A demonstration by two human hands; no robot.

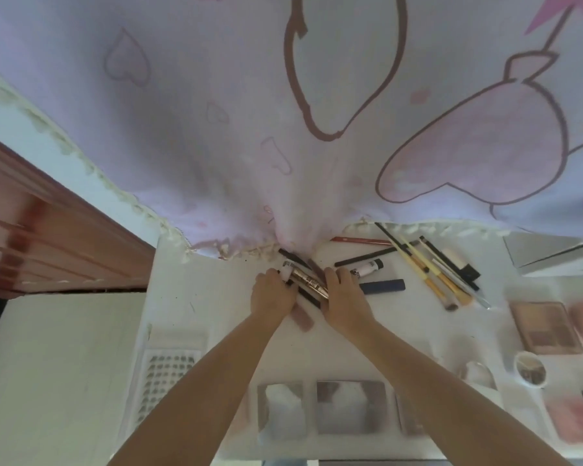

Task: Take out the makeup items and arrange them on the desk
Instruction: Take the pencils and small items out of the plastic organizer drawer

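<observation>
A bundle of pencils and tubes [305, 280] lies on the white surface [216, 297], near its far edge, pressed between both hands. The left hand [272, 294] cups it from one side, the right hand [345, 297] from the other; the fingers of each curl in against the sticks, though whether either truly grips one I cannot tell. A pinkish tube [302, 317] pokes out below the hands.

Much looks done already. To the right lie a white tube [367, 267], a blue case [382, 286], a black pencil [364, 257], a red pencil [360, 241] and a fan of brushes [435, 274], loosely spread rather than lined up. Farther right sit a palette [546, 327] and a small round pot [530, 368]; along the near edge are square compacts [350, 406] and a tray of small pieces [167, 375]. Judging by this, the unpacking is nearly over and the bundle in hand is what remains to be sorted and set straight.

A pale cloth with pink hearts and outlines [283, 112] hangs over the far edge. A reddish wooden panel [31, 230] stands at the left.
</observation>
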